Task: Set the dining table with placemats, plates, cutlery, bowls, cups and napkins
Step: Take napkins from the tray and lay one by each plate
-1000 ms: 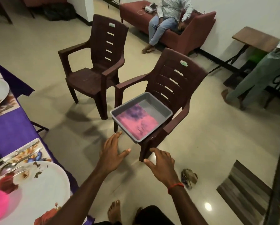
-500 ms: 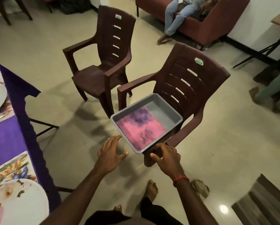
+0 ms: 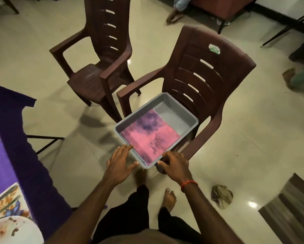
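A grey plastic tray (image 3: pixel 181 110) rests on the seat of a brown plastic chair (image 3: pixel 207 71). Inside it lies a folded pink and purple napkin (image 3: pixel 150 134). My left hand (image 3: pixel 120 163) hovers with spread fingers at the tray's near left edge, fingertips close to the rim. My right hand (image 3: pixel 175 164) is at the tray's near right corner, fingers bent over the rim edge; whether it touches I cannot tell. Neither hand holds anything. At the left, the table with a purple cloth (image 3: pixel 12 138) carries a floral placemat (image 3: pixel 5 205) and a white plate (image 3: pixel 15 231).
A second brown chair (image 3: pixel 102 55) stands empty behind and to the left. A crumpled brown object (image 3: pixel 221 195) lies on the tiled floor at the right, beside a striped mat (image 3: pixel 288 213). Other people's feet show at the top and right edges.
I have stepped closer to the chair. Both hands moved forward from short of the tray to its near rim.
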